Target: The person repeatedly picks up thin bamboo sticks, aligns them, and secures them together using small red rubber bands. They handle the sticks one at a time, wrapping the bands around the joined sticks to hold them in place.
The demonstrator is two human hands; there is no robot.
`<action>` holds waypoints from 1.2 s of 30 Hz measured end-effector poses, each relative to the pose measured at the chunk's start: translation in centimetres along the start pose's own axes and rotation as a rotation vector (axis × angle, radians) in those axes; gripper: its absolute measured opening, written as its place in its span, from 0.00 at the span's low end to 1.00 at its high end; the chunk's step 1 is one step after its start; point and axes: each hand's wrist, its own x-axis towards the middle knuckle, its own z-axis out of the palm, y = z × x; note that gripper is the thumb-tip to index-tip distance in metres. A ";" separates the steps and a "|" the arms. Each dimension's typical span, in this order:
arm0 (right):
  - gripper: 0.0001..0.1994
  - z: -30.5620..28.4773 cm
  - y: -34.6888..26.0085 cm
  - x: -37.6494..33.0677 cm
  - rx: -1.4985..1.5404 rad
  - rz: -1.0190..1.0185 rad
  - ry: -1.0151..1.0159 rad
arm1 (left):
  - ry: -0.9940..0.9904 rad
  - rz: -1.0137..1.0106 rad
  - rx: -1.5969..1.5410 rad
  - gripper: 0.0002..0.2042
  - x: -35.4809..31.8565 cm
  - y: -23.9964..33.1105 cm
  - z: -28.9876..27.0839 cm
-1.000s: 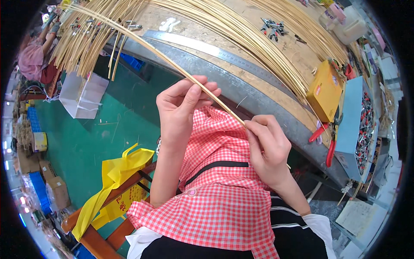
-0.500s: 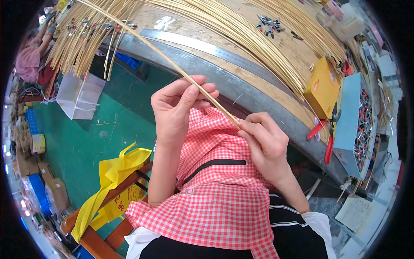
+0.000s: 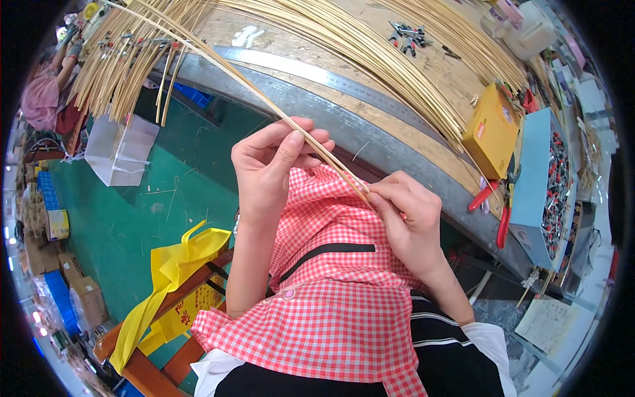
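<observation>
Two thin bamboo strips run diagonally from the upper left, over the workbench edge, down to my lap. My left hand pinches them partway along, between thumb and fingers. Their near ends sit in the fingertips of my right hand, closed with thumb against index finger. A narrow gap shows between the strips, both between my hands and further up. Under my hands lies a red-and-white checked apron.
The workbench holds long bamboo strips, a steel ruler, small clips and a yellow box. Red-handled pliers hang by a blue box of clips. Another person works far left; a wooden chair stands lower left.
The strips, lying together as one before, now stand slightly apart. My right fingers have shifted a little at the near ends; my left hand has hardly moved.
</observation>
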 end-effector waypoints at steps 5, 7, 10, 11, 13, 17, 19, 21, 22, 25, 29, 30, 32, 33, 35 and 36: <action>0.05 0.0 -0.1 0.2 -0.002 -0.006 -0.005 | 0.005 -0.002 0.015 0.11 0.0 -0.1 -0.1; 0.05 0.1 -0.1 0.2 -0.001 -0.008 -0.003 | 0.012 0.001 0.003 0.11 0.0 -0.1 -0.1; 0.06 0.2 -0.3 0.2 -0.009 -0.017 0.053 | 0.018 0.001 -0.003 0.11 0.2 0.0 -0.1; 0.06 0.3 -0.4 0.2 -0.025 -0.028 0.073 | 0.019 -0.001 -0.003 0.11 0.3 0.0 -0.1; 0.06 0.4 -0.4 0.0 -0.057 -0.055 0.115 | 0.019 0.006 -0.002 0.11 0.3 -0.1 -0.2; 0.07 0.8 -0.3 -0.2 -0.118 -0.092 0.115 | 0.011 0.006 -0.006 0.11 0.1 -0.2 -0.3; 0.08 0.9 -0.4 -0.4 -0.170 -0.101 0.110 | 0.010 -0.006 -0.015 0.11 0.2 -0.2 -0.2; 0.08 0.7 -0.5 -0.3 -0.148 -0.100 0.080 | 0.008 -0.015 -0.020 0.11 0.2 -0.3 -0.1; 0.08 0.6 -0.6 -0.3 -0.137 -0.101 0.064 | 0.008 -0.017 -0.021 0.11 0.2 -0.3 -0.2; 0.08 0.2 -0.7 -0.3 -0.137 -0.085 0.005 | 0.003 -0.022 -0.034 0.11 0.1 -0.4 -0.2; 0.07 0.3 -0.6 -0.5 -0.096 -0.061 -0.015 | -0.007 -0.019 -0.041 0.10 0.1 -0.1 -0.2; 0.07 0.2 -0.6 -0.5 -0.105 -0.047 -0.021 | -0.014 -0.019 -0.032 0.10 0.1 -0.1 -0.1; 0.06 -0.2 -0.7 -0.3 -0.151 -0.052 -0.049 | -0.025 -0.016 -0.016 0.10 -0.1 -0.1 0.0; 0.06 -0.4 -0.6 -0.1 -0.187 -0.070 -0.071 | -0.028 -0.017 -0.006 0.09 -0.1 0.0 0.1; 0.06 -0.6 -0.5 -0.1 -0.190 -0.055 -0.098 | -0.037 -0.021 0.014 0.09 -0.3 0.2 0.2; 0.06 -0.4 -0.4 -0.2 -0.155 -0.022 -0.105 | -0.033 -0.016 0.012 0.09 -0.3 0.3 0.3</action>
